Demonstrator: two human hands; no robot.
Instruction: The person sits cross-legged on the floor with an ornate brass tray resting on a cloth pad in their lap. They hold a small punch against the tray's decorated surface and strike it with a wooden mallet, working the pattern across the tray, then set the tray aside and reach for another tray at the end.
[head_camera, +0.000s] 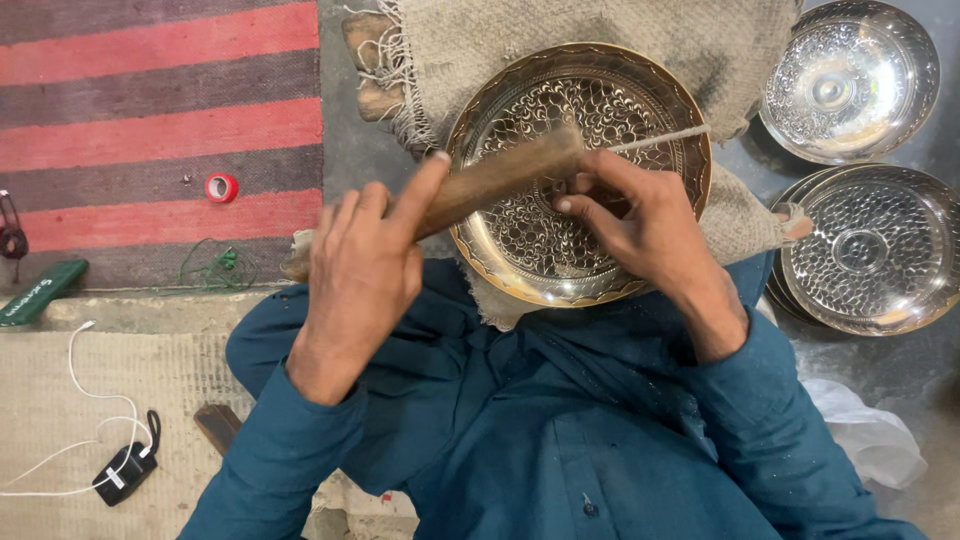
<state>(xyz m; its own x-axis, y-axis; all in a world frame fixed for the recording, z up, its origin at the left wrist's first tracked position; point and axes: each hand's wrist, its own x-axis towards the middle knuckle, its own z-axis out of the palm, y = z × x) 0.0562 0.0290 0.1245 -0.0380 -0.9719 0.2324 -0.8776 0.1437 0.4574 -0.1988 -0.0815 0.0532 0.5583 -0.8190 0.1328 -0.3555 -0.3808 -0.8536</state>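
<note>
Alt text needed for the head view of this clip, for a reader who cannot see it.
Seen from above, a person in a blue shirt holds a wooden mallet in the left hand and a thin metal punch in the right hand over an engraved brass plate resting on burlap cloth. Two silver dishes sit at right, a red striped rug at left.

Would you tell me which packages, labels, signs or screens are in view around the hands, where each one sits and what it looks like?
Green flat object: far left floor edge, long, dark green with pale lettering.
Label on black charger: lower left, small white patch on a black block with a white cable.
Red tape roll: on the striped rug, round, red with a white core, no label visible.
Screens or signs: none in view.
</note>
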